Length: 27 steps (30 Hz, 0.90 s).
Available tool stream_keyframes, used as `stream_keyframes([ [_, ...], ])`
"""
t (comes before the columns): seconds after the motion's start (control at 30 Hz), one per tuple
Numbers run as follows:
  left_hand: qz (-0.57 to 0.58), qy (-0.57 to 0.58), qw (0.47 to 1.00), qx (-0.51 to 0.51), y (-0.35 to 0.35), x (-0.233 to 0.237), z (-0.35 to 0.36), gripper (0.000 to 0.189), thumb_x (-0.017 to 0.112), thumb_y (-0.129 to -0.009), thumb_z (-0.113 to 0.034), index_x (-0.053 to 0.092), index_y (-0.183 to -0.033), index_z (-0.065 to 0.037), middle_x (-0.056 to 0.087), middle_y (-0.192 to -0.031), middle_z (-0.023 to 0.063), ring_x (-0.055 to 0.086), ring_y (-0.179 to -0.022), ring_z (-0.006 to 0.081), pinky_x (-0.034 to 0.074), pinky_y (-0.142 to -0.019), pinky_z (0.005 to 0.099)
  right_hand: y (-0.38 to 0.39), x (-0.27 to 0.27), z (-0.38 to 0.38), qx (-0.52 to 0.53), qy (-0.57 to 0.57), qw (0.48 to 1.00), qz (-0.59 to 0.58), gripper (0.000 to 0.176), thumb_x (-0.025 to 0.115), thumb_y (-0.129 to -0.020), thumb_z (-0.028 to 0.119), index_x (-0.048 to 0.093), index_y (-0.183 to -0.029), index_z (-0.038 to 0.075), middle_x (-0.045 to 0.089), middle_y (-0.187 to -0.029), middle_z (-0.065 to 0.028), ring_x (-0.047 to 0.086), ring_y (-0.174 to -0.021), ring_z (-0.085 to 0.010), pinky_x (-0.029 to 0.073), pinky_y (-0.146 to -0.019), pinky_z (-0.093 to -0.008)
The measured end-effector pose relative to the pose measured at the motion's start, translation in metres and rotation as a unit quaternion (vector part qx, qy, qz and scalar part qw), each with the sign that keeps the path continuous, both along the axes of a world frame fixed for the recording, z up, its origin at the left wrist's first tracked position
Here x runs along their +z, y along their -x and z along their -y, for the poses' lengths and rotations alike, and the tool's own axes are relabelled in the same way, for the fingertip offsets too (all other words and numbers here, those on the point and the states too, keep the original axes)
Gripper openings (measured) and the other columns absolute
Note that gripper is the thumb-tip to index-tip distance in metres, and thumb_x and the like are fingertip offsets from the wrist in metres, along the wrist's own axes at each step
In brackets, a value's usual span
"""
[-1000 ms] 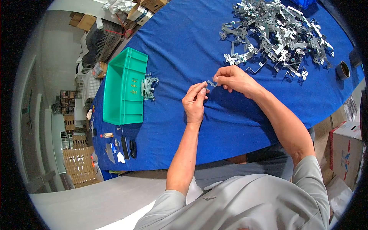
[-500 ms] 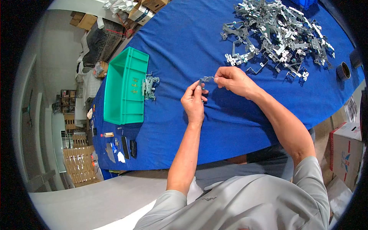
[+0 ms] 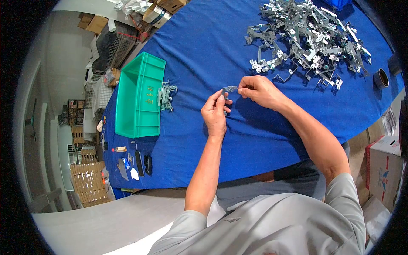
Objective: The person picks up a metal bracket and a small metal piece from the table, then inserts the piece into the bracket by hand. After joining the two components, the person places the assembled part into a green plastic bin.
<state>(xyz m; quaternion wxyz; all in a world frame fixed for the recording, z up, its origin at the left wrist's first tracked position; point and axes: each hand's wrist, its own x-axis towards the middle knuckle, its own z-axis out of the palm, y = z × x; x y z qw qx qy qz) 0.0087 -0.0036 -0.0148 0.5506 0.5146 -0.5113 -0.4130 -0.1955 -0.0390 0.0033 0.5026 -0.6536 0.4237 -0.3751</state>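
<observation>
Above the blue cloth, a small bent metal bracket (image 3: 230,89) spans the gap between my two hands. My left hand (image 3: 215,111) is closed around its lower part, thumb pressed along it and fingers curled behind. Thumb and forefinger of my right hand (image 3: 258,90) pinch the bracket's right end. Part of the metal is hidden by the left fingers. A large heap of similar metal brackets (image 3: 308,40) lies beyond my right hand. Left of my hands, a small stack of brackets (image 3: 165,96) rests against the green crate.
The green plastic crate (image 3: 148,123) stands on the blue cloth (image 3: 187,157) at the left. Near the table's left edge lie a black tool (image 3: 148,164) and other small items. A round tin (image 3: 381,79) stands at the right, and a cardboard box (image 3: 384,170) is beside the table.
The bracket looks slightly turned between my fingers, and my right hand has shifted a touch downward. Everything else stays in place.
</observation>
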Motion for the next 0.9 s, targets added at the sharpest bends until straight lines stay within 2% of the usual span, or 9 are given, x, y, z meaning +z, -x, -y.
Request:
stream_keyframes([
  [0.1,0.000,0.007,1.000,0.000,0.000,-0.002,0.000,0.022,0.060,-0.100,-0.004,0.068,-0.120,0.003,0.074,-0.104,0.0127,0.071,-0.077,0.0159,0.053,-0.056,0.0228,0.000,-0.001,0.001,-0.004,0.015,1.000,-0.013,0.025,0.065,-0.093,0.022,0.069,-0.093,-0.002,0.070,-0.075,-0.0155,0.070,-0.070,-0.0257,0.051,-0.064,-0.0396],
  [0.2,0.007,0.006,1.000,-0.001,0.000,-0.001,0.000,0.022,0.061,-0.099,-0.003,0.069,-0.119,0.002,0.074,-0.104,0.0119,0.071,-0.079,0.0161,0.053,-0.059,0.0232,-0.001,-0.002,-0.001,-0.025,0.051,0.997,-0.042,0.022,0.066,-0.092,0.021,0.068,-0.092,-0.001,0.068,-0.075,-0.0171,0.070,-0.070,-0.0298,0.051,-0.065,-0.0416],
  [0.3,0.023,0.041,0.999,-0.010,-0.001,-0.002,-0.001,0.022,0.062,-0.098,-0.002,0.071,-0.118,0.002,0.073,-0.108,0.0113,0.071,-0.083,0.0167,0.054,-0.063,0.0237,-0.005,-0.011,-0.001,-0.058,0.137,0.984,-0.098,0.019,0.067,-0.091,0.019,0.067,-0.092,0.000,0.067,-0.074,-0.0181,0.069,-0.070,-0.0329,0.051,-0.063,-0.0434],
  [0.4,0.031,0.056,0.998,-0.022,-0.002,-0.003,0.000,0.021,0.063,-0.097,0.000,0.073,-0.116,0.002,0.071,-0.111,0.0110,0.071,-0.087,0.0175,0.055,-0.066,0.0243,-0.002,-0.012,0.001,-0.052,0.124,0.988,-0.077,0.016,0.067,-0.090,0.017,0.067,-0.093,0.001,0.067,-0.075,-0.0183,0.070,-0.072,-0.0338,0.051,-0.062,-0.0443],
  [0.5,0.030,0.053,0.998,-0.026,-0.001,-0.001,-0.001,0.021,0.064,-0.096,0.001,0.073,-0.115,0.002,0.070,-0.113,0.0115,0.071,-0.089,0.0179,0.055,-0.067,0.0243,-0.001,-0.013,0.003,-0.048,0.093,0.995,-0.008,0.017,0.064,-0.092,0.017,0.068,-0.094,0.001,0.068,-0.073,-0.0138,0.068,-0.068,-0.0267,0.051,-0.058,-0.0406],
  [0.6,0.062,0.056,0.996,-0.036,-0.001,0.001,-0.002,0.020,0.064,-0.096,0.000,0.073,-0.113,0.002,0.070,-0.113,0.0115,0.071,-0.089,0.0182,0.055,-0.067,0.0249,0.000,-0.001,0.002,-0.002,-0.137,0.982,0.132,0.016,0.060,-0.098,0.017,0.068,-0.097,0.003,0.062,-0.073,-0.0010,0.057,-0.065,-0.0096,0.047,-0.058,-0.0274],
  [0.7,0.060,0.055,0.995,-0.051,-0.002,0.002,-0.002,0.019,0.065,-0.095,0.000,0.074,-0.112,0.003,0.070,-0.114,0.0119,0.071,-0.088,0.0179,0.055,-0.067,0.0253,0.002,0.002,0.002,0.040,-0.136,0.985,0.096,0.019,0.059,-0.100,0.021,0.068,-0.097,0.005,0.059,-0.074,0.0025,0.054,-0.066,-0.0068,0.045,-0.057,-0.0228],
  [0.8,0.071,0.057,0.994,-0.063,0.000,0.005,-0.004,0.019,0.064,-0.095,0.000,0.074,-0.111,0.002,0.071,-0.112,0.0115,0.070,-0.087,0.0165,0.054,-0.066,0.0250,0.006,0.009,0.001,0.043,-0.142,0.988,0.049,0.021,0.062,-0.099,0.024,0.068,-0.096,0.004,0.059,-0.074,0.0025,0.053,-0.066,-0.0065,0.043,-0.055,-0.0243],
  [0.9,0.095,0.048,0.991,-0.079,0.000,0.009,-0.005,0.020,0.062,-0.096,0.001,0.075,-0.111,0.002,0.072,-0.108,0.0102,0.069,-0.085,0.0143,0.052,-0.065,0.0235,0.004,0.001,0.001,0.019,-0.097,0.990,0.101,0.021,0.063,-0.100,0.024,0.068,-0.095,0.005,0.059,-0.074,0.0030,0.052,-0.065,-0.0052,0.040,-0.052,-0.0238],
])
